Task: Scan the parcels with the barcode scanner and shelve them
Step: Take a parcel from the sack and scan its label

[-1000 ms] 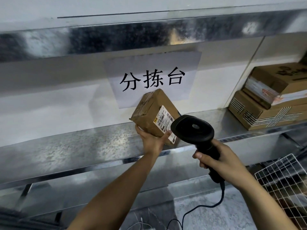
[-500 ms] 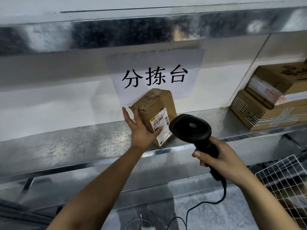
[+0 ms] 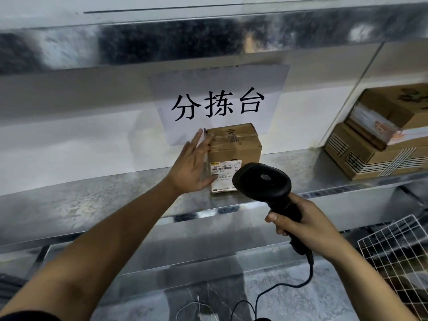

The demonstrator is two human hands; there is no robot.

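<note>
While the left hand [image 3: 193, 166] lies spread, fingers straight against the left side of the small brown cardboard parcel [image 3: 234, 150] standing upright on the shiny metal shelf [image 3: 92, 200], the right hand [image 3: 305, 225] grips the black corded barcode scanner [image 3: 266, 181], just before the parcel's white label [image 3: 225, 174]

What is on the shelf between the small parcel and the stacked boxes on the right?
Nothing: in the head view, the shelf is bare metal between the parcel and the stacked boxes.

The paper sign [image 3: 218, 105] on the wall says "分拣台". The label [image 3: 223, 174] on the box [image 3: 234, 147] shows "S02B P021-00 69".
</note>
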